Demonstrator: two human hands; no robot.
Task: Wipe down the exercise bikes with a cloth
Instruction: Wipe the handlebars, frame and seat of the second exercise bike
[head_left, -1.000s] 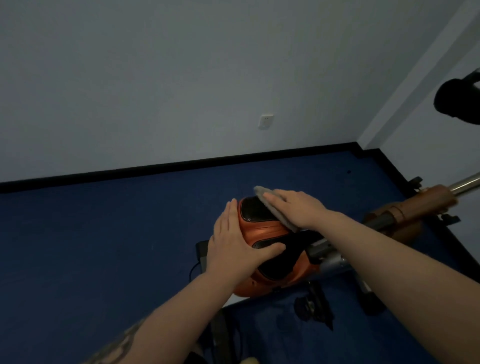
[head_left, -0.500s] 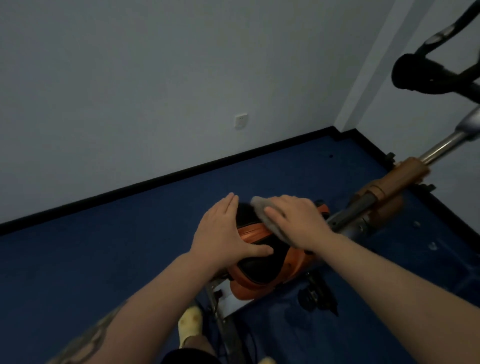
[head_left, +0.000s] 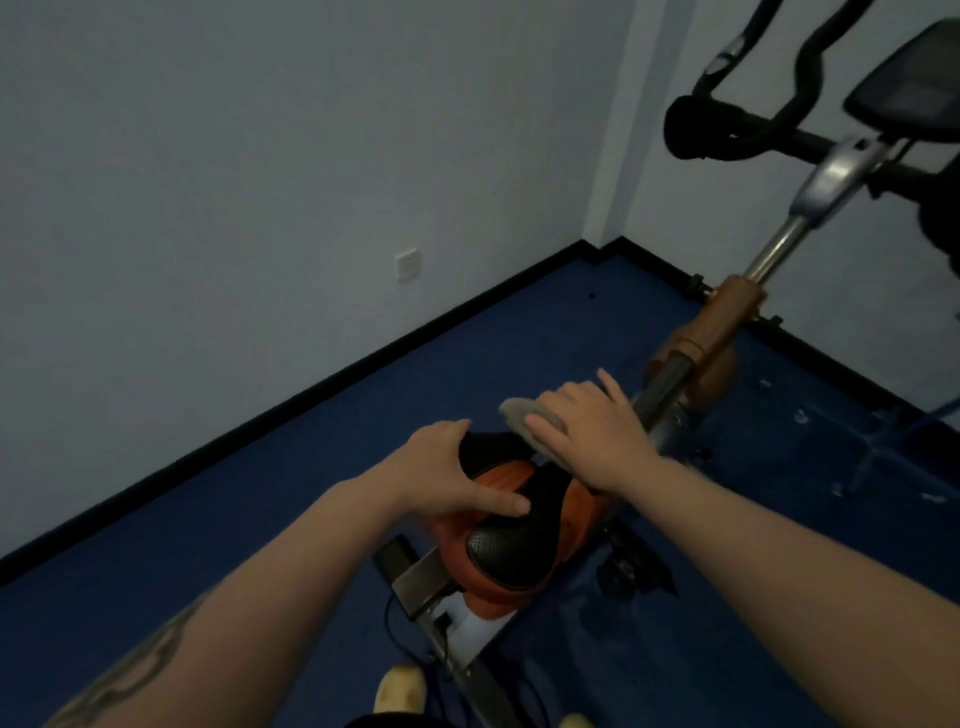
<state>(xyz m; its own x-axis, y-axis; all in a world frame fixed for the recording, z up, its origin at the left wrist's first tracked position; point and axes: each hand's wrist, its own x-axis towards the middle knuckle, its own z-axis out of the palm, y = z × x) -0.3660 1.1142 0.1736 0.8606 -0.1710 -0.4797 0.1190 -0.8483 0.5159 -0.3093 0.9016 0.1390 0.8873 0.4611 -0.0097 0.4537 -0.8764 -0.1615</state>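
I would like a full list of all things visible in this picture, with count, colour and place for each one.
exercise bike: one, orange and silver frame, floor centre to right
saddle: one, orange and black, centre
handlebars: one set, black, upper right
console: one, dark, top right
pedal: one, black, right of saddle
cloth: one, grey, at the saddle's front end, under right hand
wall socket: one, white, left wall
floor: blue, with black skirting
shoes: two, pale yellow, bottom edge
left hand: rests on saddle
right hand: presses cloth
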